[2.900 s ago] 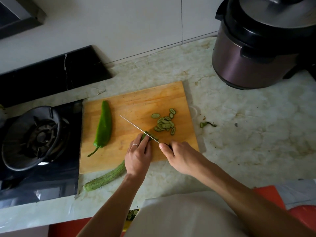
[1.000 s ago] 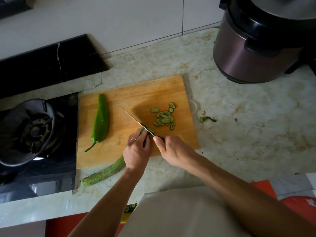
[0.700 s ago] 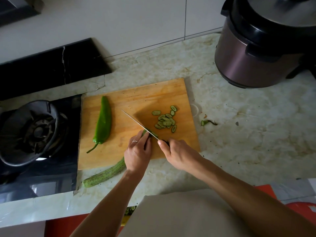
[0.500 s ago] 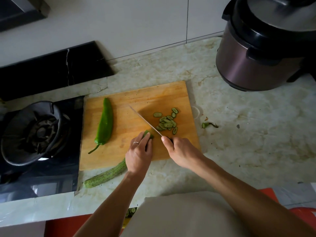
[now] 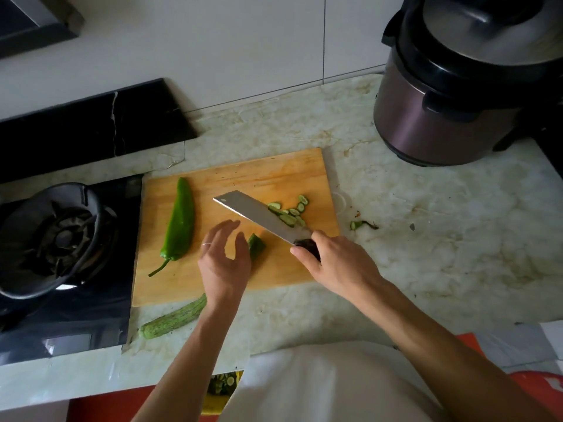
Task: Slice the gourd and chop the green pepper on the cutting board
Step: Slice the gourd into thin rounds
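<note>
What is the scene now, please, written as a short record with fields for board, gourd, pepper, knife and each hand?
board: wooden cutting board on the marble counter
gourd: long gourd, cut end on the board, other end off its near edge
slices: gourd slices on the board's right part, beside the blade
pepper: green pepper whole, on the board's left part
knife: knife tilted, flat side showing
left hand: fingers open, over the gourd
right hand: grips the knife handle

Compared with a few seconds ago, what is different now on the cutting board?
The left hand has let go of the gourd and opened, fingers spread above it. The right hand has tilted the knife so its flat side shows, over the slices. The green pepper and cutting board stayed as they were.
</note>
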